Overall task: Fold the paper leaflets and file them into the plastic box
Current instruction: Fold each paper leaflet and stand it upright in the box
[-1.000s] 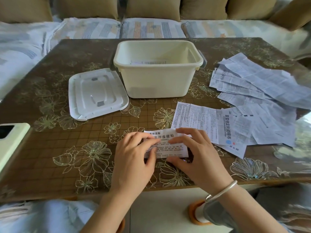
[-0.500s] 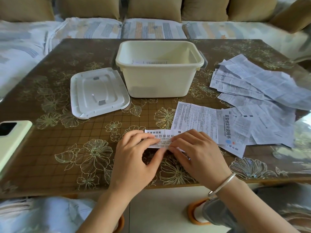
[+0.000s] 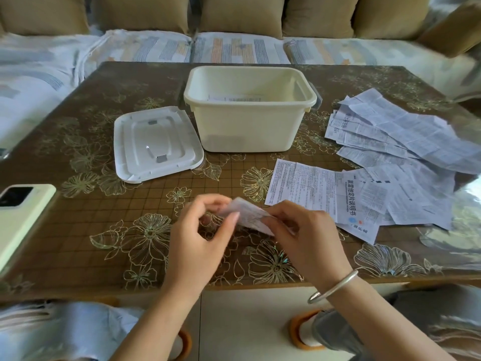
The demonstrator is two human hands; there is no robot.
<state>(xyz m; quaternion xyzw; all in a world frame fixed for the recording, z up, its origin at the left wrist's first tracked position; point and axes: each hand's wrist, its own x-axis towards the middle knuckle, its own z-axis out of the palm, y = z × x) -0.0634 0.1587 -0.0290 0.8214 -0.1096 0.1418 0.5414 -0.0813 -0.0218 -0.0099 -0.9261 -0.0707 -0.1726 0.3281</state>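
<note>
A small folded leaflet (image 3: 247,214), blurred by motion, is lifted just above the table near its front edge. My left hand (image 3: 200,241) pinches its left end between thumb and fingers. My right hand (image 3: 304,238), with a silver bangle on the wrist, grips its right end. The cream plastic box (image 3: 247,131) stands open at the table's middle, with a folded paper lying on its floor. A spread of unfolded leaflets (image 3: 390,162) covers the table's right side, the nearest one (image 3: 302,186) just beyond my right hand.
The box's white lid (image 3: 156,144) lies flat to the left of the box. A pale green phone (image 3: 20,217) rests at the table's left edge. A sofa with cushions (image 3: 234,45) runs behind the brown flower-patterned table (image 3: 104,230).
The leaflet lay flat under both hands a second ago. It has since been folded narrower and is now lifted off the table and tilted between both hands.
</note>
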